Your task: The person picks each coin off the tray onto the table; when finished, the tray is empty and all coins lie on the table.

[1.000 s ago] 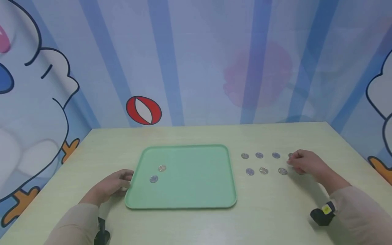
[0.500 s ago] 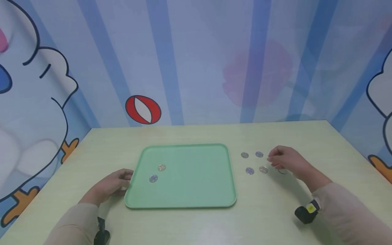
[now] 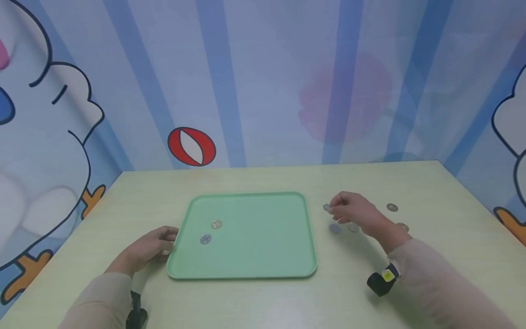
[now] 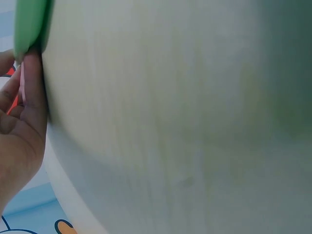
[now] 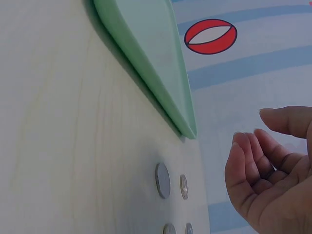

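Observation:
My left hand (image 3: 145, 249) rests at the left rim of a green tray (image 3: 263, 256), its fingertips touching the edge. Two silver coins (image 3: 205, 239) lie on the tray's left half. Over the rows of coins right of the tray hovers my right hand (image 3: 354, 211). In the right wrist view its thumb (image 5: 285, 121) stands apart from loosely bent fingers, with nothing between them. A coin (image 3: 334, 228) near the tray and another coin (image 5: 163, 180) in the right wrist view lie flat below that hand. Some coins are hidden behind it in the head view.
Farther right on the pale wooden table (image 3: 246, 304) lie a coin (image 3: 392, 207) and a partly covered coin (image 3: 402, 226). A blue striped backdrop (image 3: 267, 91) with cartoon figures stands behind the table.
My right hand has moved left along the coin rows towards the tray, uncovering coins at the far right and covering others. The left hand, the tray and the two coins on it stay put.

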`<state>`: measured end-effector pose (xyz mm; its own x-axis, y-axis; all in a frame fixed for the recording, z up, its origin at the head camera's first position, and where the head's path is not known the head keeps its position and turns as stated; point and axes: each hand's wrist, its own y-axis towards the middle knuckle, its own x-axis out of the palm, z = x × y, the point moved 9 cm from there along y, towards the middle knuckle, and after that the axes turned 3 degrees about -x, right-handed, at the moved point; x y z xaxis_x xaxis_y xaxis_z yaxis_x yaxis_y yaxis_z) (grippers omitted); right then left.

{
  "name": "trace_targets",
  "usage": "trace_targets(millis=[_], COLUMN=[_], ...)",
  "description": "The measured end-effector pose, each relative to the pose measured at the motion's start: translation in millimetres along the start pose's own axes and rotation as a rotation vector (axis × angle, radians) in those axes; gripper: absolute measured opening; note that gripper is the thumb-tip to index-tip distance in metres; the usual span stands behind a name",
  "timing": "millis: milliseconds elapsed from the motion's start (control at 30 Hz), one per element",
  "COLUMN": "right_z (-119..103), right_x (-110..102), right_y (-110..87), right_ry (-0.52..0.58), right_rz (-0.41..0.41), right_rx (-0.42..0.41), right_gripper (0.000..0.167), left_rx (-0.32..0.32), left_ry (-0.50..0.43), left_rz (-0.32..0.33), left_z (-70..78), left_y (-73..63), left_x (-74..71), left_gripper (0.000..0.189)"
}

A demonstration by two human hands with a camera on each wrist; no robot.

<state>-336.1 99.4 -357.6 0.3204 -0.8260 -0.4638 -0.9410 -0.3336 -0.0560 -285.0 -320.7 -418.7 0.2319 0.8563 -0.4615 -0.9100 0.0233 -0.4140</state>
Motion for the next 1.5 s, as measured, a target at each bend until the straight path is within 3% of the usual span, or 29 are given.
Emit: trace_targets(millis=[867,1500], right_z=[-37.4,-69.9], right_x=[79.5,133.7], right_y=[36.7,58.0], right_ry=[0.14,0.139], right_rz=[-0.073,-0.143], right_rx=[-0.028,-0.057], right_gripper=[0.019,0.011], left_rx=[-0.003,-0.018], left_ry=[-0.007,0.01], left_rz=[-0.003,0.009], left_z=[0.7,-2.2], left_y=[-1.1,1.3], left_x=[0.7,-0.5], left_gripper=[0.053,0.054])
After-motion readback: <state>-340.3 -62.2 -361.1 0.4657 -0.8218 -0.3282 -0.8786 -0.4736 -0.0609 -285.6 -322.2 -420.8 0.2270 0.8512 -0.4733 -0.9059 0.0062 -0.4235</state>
